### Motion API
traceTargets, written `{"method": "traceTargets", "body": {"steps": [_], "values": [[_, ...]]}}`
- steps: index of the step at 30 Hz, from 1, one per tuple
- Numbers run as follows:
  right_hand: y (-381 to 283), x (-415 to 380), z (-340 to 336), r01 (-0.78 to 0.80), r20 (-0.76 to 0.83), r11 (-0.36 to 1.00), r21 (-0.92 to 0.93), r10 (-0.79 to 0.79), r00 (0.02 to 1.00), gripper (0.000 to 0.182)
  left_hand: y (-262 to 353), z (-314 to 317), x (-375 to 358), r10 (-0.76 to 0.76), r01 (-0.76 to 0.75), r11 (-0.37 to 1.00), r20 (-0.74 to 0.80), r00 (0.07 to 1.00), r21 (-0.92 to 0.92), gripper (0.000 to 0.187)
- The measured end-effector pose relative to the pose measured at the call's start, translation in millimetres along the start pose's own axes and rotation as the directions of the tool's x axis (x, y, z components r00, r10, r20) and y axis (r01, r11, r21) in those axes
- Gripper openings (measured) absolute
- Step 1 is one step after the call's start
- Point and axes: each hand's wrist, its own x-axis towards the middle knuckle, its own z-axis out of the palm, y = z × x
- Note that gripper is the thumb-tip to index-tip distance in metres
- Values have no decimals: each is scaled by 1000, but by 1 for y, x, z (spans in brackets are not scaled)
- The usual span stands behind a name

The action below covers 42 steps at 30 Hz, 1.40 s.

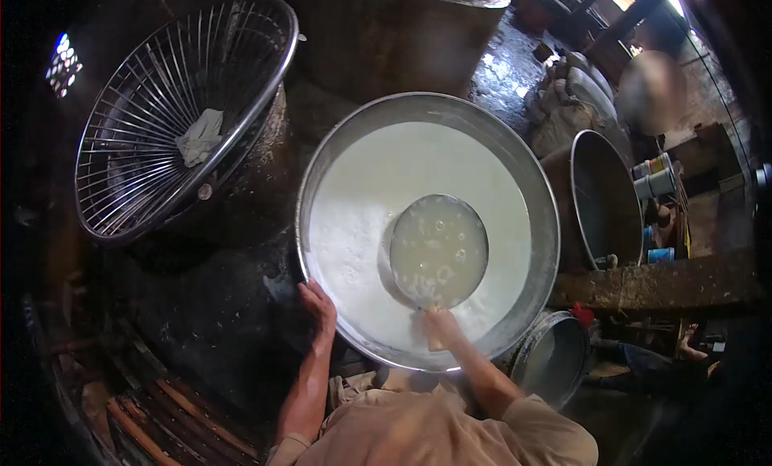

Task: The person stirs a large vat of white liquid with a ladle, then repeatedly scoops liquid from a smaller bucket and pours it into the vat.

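The bowl is just toward 5 o'clock from the middle of the big metal tub, filled close to its rim with cloudy, yellowish liquid that has bubbles and white flecks on top. That much looks done: the bowl is loaded, and its contents are not tipped out. The tub has a broad pool of white liquid around the bowl, so plenty is left in it; how many bowlfuls have been moved cannot be told, nor whether the bowl floats or is held just above the surface. The right hand, at 6 o'clock, appears closed around the bowl's handle, though blur hides the fingers. The left hand touches the tub's edge at 8 o'clock, its fingers close together; whether they pinch the rim, I cannot tell. At 10 o'clock, outside the tub, a wire basket holds a crumpled white cloth.
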Motion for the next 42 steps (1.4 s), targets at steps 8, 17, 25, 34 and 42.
{"method": "traceTargets", "body": {"steps": [8,17,25,34,42], "values": [[-1,88,74,-166,157,871,462,104,982,6,9,-7,1,-66,62,997,81,995,46,30],[1,114,86,-122,35,882,455,119,992,5,11,-11,0,-27,27,1000,41,999,10,31],[-1,90,43,-124,-20,887,446,148,989,12,11,-10,0,-64,63,998,43,997,31,31],[-31,24,-28,19,-390,999,-45,-35,920,7,3,-4,4,-80,77,996,52,995,54,35],[-19,10,-160,181,-354,953,-243,-260,898,6,-3,2,9,-44,42,996,23,999,80,41]]}}
